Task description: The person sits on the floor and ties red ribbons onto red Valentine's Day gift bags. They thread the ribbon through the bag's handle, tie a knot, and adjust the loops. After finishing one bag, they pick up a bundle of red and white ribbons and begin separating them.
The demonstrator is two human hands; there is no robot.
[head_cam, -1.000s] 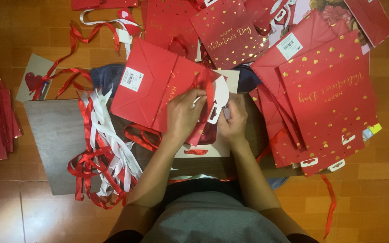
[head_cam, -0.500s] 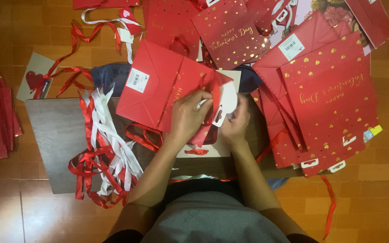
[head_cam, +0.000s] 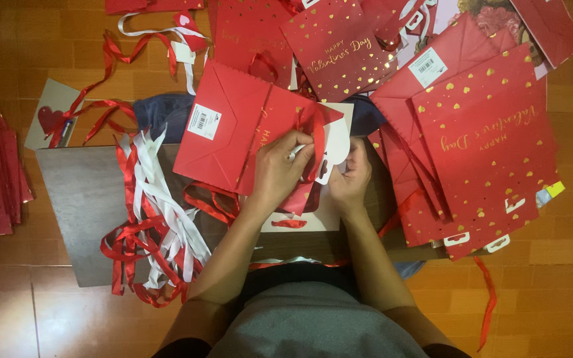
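Red ribbon [head_cam: 310, 142] pinched in the left hand [head_cam: 280, 169] at the gift bag [head_cam: 240, 136], right hand [head_cam: 351, 178] gripping the white tag [head_cam: 336, 142]; threading looks underway, steady pull needed

Free room and obstacles. Bare board [head_cam: 81, 199] lies open left of the ribbon heap [head_cam: 154, 225], giving a clear approach from that edge. The heap blocks the way between that patch and the left hand [head_cam: 276, 169]. A stack of red gift bags [head_cam: 485, 152] crowds the right hand [head_cam: 351, 180] from the right. More bags [head_cam: 339, 46] close off the far side.
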